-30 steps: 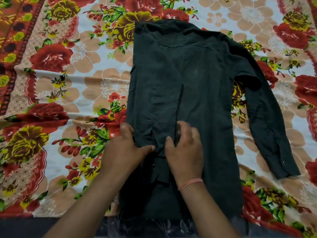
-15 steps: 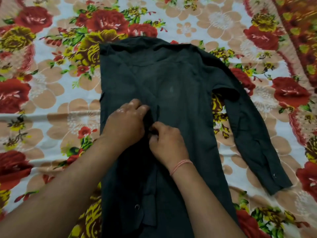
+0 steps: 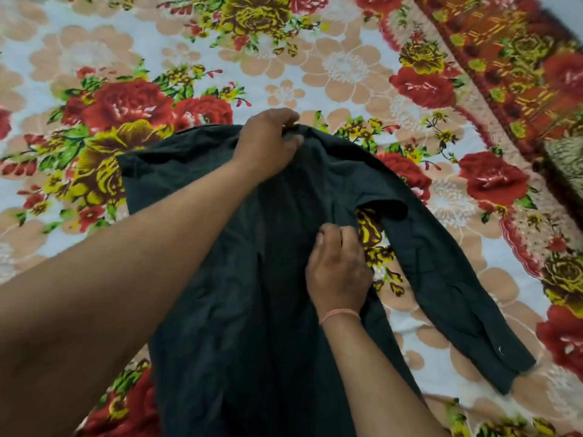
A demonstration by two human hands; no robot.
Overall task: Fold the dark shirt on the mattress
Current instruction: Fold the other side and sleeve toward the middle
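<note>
The dark shirt [image 3: 252, 294] lies flat on the floral mattress sheet [image 3: 315, 74], collar at the far end. Its left side is folded in over the body. Its right sleeve [image 3: 448, 279] stretches out toward the lower right, cuff near the sheet's right part. My left hand [image 3: 268, 143] reaches across to the collar and pinches the cloth at the top edge. My right hand [image 3: 339, 269], with a pink thread at the wrist, grips the shirt's side just below the armpit of the right sleeve.
The sheet has a red patterned border [image 3: 504, 74] running along the right. A dark patterned object [image 3: 564, 171] sits at the right edge past the border.
Both hands have left the shirt's middle. My left hand has gone up to the collar and my right hand has shifted right to the armpit. The view has swung up and to the right.
</note>
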